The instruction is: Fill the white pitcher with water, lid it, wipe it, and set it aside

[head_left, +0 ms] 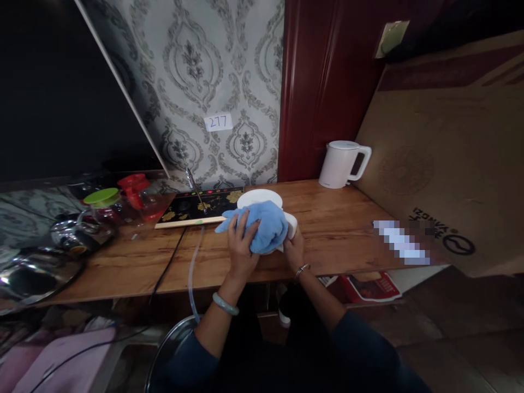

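Observation:
Over the front of the wooden counter I hold a white electric kettle (260, 196), its round top showing behind a blue cloth (269, 226). My left hand (241, 243) presses the cloth against the kettle's near side, fingers curled over the fabric. Wrapped round the kettle's white handle (291, 225) is my right hand (293, 248). Most of the kettle's body is hidden by the cloth. Whether its base touches the counter, I cannot tell.
Another white kettle (340, 164) stands back right, near a large cardboard box (446, 158). A black panel with a spout (200, 204) lies behind my left hand. Glass jugs (141, 196) and steel teapots (67, 232) crowd the left. A clear hose (191, 278) hangs over the counter's front edge.

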Demonstrator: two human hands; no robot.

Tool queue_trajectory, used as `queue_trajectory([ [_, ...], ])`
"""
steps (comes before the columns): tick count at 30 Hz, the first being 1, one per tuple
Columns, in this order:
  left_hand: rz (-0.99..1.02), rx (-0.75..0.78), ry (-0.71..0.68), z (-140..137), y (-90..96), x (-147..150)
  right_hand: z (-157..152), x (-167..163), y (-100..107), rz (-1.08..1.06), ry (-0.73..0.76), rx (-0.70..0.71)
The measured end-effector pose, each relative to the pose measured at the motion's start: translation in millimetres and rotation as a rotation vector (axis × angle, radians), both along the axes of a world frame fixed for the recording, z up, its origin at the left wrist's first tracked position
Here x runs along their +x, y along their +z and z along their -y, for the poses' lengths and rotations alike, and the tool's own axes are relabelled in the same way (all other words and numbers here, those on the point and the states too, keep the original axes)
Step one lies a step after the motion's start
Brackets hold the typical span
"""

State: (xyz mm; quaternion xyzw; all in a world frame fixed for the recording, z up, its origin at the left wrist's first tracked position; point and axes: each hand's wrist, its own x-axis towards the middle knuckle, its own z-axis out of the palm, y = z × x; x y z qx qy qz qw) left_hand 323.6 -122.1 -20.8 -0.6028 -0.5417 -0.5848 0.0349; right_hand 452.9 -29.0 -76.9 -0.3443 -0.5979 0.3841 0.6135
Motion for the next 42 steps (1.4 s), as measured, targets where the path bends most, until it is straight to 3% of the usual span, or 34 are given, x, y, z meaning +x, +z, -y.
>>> queue_trajectory([
  [5, 0.018, 0.003, 0.047, 0, -41.2, -11, 1, -1, 1, -0.027, 0.025, -0.018],
  [8, 0.079, -0.048, 0.028, 3, -54.2, -19, 1, -1, 1, -0.009, -0.015, -0.049],
  [12, 0.234, -0.106, -0.001, 10, -55.9, -38, 0, -2, 0, 0.004, -0.045, -0.076],
  [17, 0.274, -0.081, 0.209, 19, -61.4, -68, -4, -3, 0, -0.036, 0.000, -0.132],
  [19, 0.249, -0.139, 0.230, 19, -65.5, -75, -6, -4, -1, -0.041, 0.036, -0.182],
  [22, 0.252, -0.214, 0.221, 17, -68.8, -78, -9, -4, -3, -0.042, 0.064, -0.189],
  [29, 0.226, -0.234, 0.254, 14, -70.9, -80, -7, 2, 8, -0.057, 0.054, -0.142],
  [36, 0.175, -0.259, 0.303, 15, -72.6, -81, -9, 1, 18, -0.069, 0.147, -0.221],
  [42, 0.141, -0.245, 0.293, 16, -75.4, -88, -23, -7, 22, -0.121, -0.179, -0.226],
])
